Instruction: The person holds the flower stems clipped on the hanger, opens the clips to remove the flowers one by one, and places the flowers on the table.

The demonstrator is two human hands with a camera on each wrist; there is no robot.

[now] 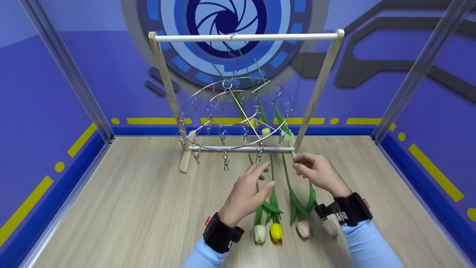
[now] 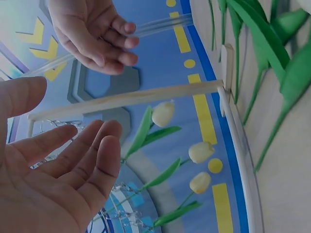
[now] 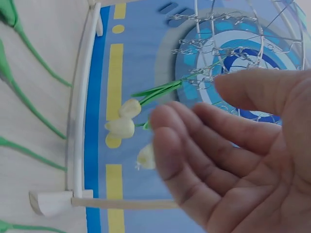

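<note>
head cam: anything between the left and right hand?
Yes. In the head view, thin green tulip stems on the floor run through the gap between the left hand and the right hand.

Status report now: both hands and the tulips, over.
Left hand and right hand open, holding nothing. Four tulips on the table beneath them. Three tulips clipped to wire hanger. Nothing between.
</note>
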